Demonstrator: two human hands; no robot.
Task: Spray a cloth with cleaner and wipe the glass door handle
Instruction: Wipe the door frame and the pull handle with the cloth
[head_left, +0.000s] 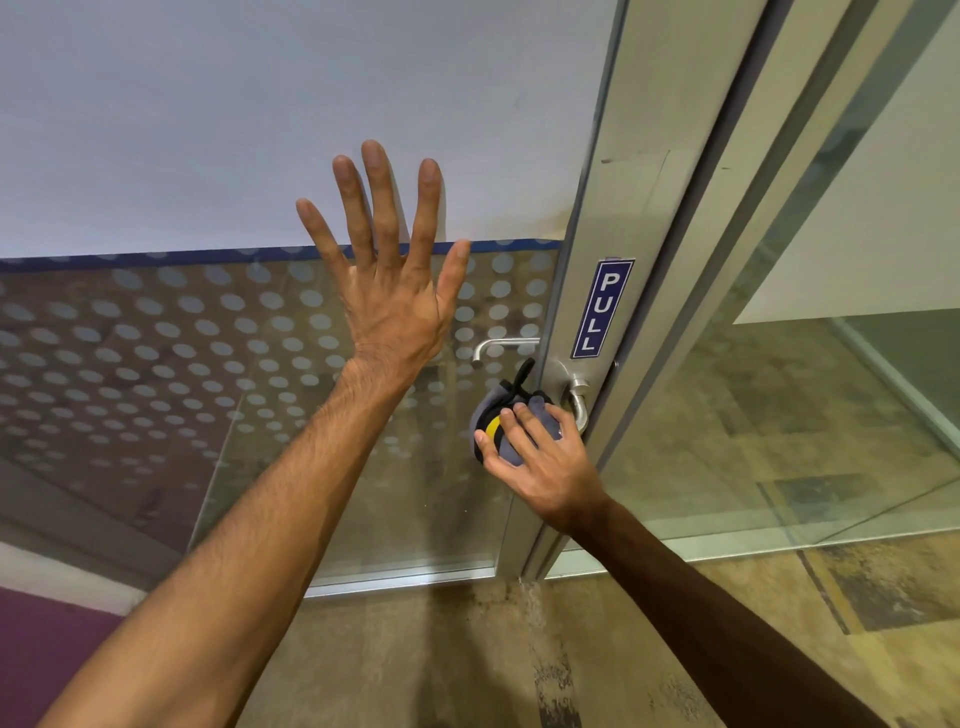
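1. While the left hand (389, 301) lies flat against the glass door (260, 364), its grip spread wide and holding nothing, the right hand (540, 462) clutches a bunched grey cloth (493, 415) with a yellow and black patch
2. The cloth sits just left of the metal door handle (576, 402), touching or almost touching it
3. A blue PULL sticker (602, 309) is on the door frame (644, 234) above the handle, and open floor (441, 649) lies below

left hand (390, 291) flat on glass door (156, 364), right hand (540, 457) holding cloth (491, 421)
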